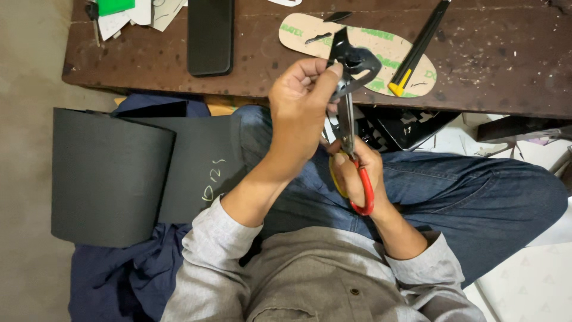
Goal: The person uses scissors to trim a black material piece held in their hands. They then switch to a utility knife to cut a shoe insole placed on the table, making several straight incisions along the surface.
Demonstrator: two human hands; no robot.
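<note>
My left hand (301,98) pinches a small curved black piece of rubber-like sheet (356,61) above my lap. My right hand (357,170) grips scissors (348,128) with red and yellow handles, the blades pointing up into the black piece. Both hands sit over my crossed legs in blue jeans, just in front of the table edge.
A dark wooden table (488,65) holds a tan sole-shaped template (310,30), a black-and-yellow utility knife (417,50), a black phone (210,36) and paper scraps (128,15). A large rolled black sheet (113,176) lies on the floor at my left over blue cloth.
</note>
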